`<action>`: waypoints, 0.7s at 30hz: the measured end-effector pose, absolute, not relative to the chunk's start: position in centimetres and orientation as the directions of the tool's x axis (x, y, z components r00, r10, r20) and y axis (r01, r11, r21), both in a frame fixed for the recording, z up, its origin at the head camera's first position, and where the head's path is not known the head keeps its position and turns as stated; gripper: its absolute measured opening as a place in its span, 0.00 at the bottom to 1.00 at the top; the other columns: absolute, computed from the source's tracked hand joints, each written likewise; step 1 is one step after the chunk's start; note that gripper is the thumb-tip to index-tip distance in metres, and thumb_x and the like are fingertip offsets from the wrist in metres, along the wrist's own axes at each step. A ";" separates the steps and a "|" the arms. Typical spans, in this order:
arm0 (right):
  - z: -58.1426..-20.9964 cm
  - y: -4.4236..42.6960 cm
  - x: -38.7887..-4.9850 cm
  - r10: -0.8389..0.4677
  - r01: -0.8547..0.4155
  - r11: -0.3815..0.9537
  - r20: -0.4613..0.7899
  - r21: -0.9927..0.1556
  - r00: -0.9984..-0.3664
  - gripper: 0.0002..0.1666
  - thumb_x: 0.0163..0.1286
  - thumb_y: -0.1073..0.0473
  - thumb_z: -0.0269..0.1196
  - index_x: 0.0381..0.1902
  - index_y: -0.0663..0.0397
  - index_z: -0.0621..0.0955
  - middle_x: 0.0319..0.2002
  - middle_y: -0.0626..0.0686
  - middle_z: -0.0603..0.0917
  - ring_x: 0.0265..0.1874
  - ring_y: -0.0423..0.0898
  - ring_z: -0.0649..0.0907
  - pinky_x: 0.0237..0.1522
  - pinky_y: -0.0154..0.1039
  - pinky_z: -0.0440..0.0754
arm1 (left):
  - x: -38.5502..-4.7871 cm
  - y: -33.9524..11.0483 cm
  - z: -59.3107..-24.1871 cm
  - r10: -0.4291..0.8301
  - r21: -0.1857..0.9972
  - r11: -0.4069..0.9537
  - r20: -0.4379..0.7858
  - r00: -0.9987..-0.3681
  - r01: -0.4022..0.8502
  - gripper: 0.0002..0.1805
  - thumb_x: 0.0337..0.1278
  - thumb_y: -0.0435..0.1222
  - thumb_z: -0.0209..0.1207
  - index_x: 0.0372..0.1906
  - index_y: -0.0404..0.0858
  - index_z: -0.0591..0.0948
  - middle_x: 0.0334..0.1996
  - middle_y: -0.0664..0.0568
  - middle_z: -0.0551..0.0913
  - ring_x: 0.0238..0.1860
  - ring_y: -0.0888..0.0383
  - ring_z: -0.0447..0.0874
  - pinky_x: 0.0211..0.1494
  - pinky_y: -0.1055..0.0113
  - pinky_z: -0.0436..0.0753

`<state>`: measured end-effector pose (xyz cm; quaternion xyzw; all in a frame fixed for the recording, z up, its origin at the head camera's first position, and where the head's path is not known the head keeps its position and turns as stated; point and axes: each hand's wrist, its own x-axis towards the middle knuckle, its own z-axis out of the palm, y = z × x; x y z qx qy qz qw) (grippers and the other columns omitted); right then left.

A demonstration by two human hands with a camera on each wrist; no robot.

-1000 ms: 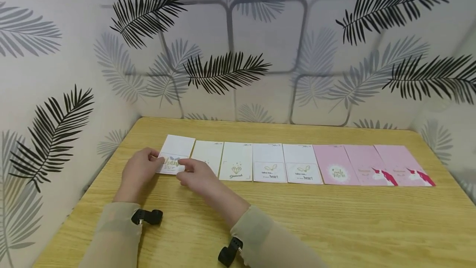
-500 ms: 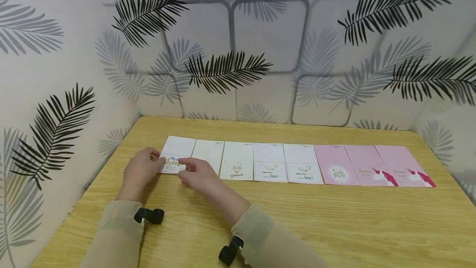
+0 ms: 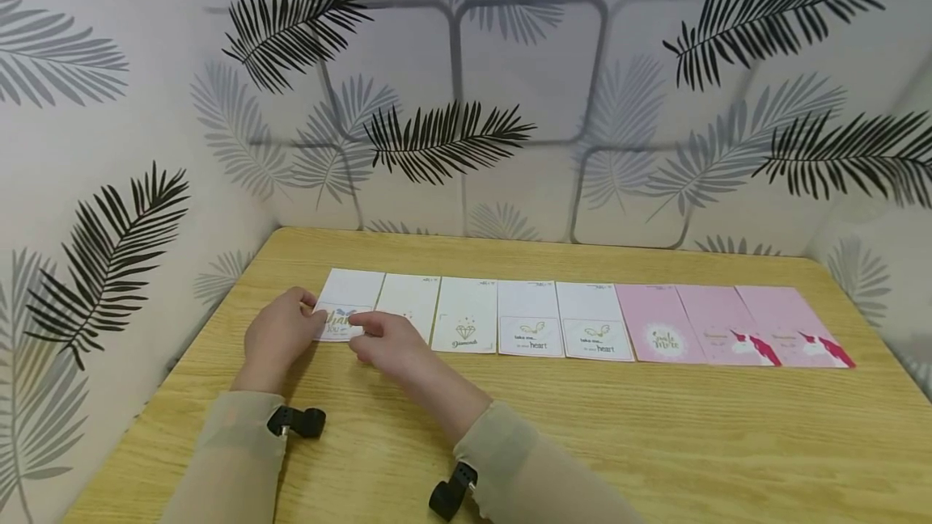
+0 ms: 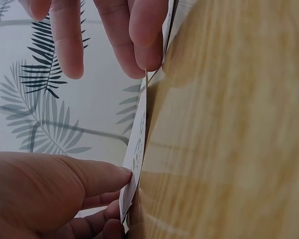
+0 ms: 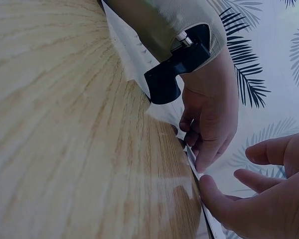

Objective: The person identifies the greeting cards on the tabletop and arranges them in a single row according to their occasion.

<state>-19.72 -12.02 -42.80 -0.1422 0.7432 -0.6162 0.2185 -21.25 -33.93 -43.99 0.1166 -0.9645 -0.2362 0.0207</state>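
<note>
A white "thank you" card (image 3: pixel 354 285) lies at the left end of a row of cards on the wooden table (image 3: pixel 655 435). At its left edge, my left hand (image 3: pixel 279 340) pinches it, thumb on the printed face and fingers curled at the edge, as the left wrist view shows. The right hand (image 3: pixel 393 344) is at the card's lower right, its thumb (image 5: pixel 212 196) touching the near edge and its other fingers spread and loosely bent. A cream card (image 3: pixel 411 291) beside it is partly hidden by the right hand.
Rightward in the row come a cream diamond card (image 3: pixel 466 306), two white "heart" cards (image 3: pixel 526 306) and several pink cards (image 3: pixel 655 310). A leaf-patterned wall (image 3: pixel 510 184) rises behind the table and on its left. Both sleeves carry a black wrist mount (image 3: pixel 298 422).
The thank-you card has slid slightly nearer me, its top edge now closer in line with its neighbours. My left hand has shifted slightly right; the right hand has barely moved.
</note>
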 end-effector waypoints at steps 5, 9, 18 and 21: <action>-42.7 -11.9 -19.8 -0.489 0.062 0.208 -0.159 -0.976 -0.858 0.26 0.80 0.59 0.65 0.73 0.50 0.84 0.75 0.60 0.79 0.55 0.49 0.89 0.64 0.53 0.82 | -21.3 -33.8 -43.8 -0.228 0.447 0.871 -0.002 -0.974 -0.205 0.20 0.76 0.42 0.61 0.60 0.31 0.81 0.50 0.38 0.88 0.46 0.41 0.87 0.45 0.44 0.82; -42.7 -11.9 -19.7 -0.496 0.055 0.212 -0.156 -0.976 -0.854 0.26 0.80 0.59 0.65 0.73 0.51 0.84 0.75 0.61 0.78 0.55 0.48 0.89 0.63 0.53 0.82 | -21.2 -33.8 -43.8 -0.224 0.436 0.878 0.012 -0.975 -0.196 0.19 0.74 0.41 0.62 0.59 0.31 0.82 0.45 0.40 0.88 0.42 0.42 0.86 0.42 0.46 0.80; -42.8 -12.1 -19.8 -0.484 0.034 0.228 -0.143 -0.973 -0.863 0.26 0.78 0.60 0.66 0.71 0.51 0.85 0.72 0.59 0.82 0.52 0.46 0.88 0.60 0.50 0.82 | -21.2 -33.9 -43.9 -0.213 0.429 0.886 0.035 -0.976 -0.178 0.18 0.74 0.41 0.63 0.57 0.31 0.82 0.38 0.43 0.85 0.37 0.45 0.82 0.37 0.49 0.78; -42.9 -12.2 -19.7 -0.481 0.032 0.236 -0.145 -0.971 -0.865 0.26 0.77 0.60 0.66 0.71 0.51 0.86 0.72 0.59 0.82 0.50 0.45 0.88 0.58 0.48 0.83 | -21.2 -33.9 -44.0 -0.214 0.430 0.885 0.040 -0.976 -0.176 0.18 0.73 0.41 0.64 0.56 0.31 0.82 0.38 0.43 0.85 0.37 0.45 0.82 0.37 0.49 0.78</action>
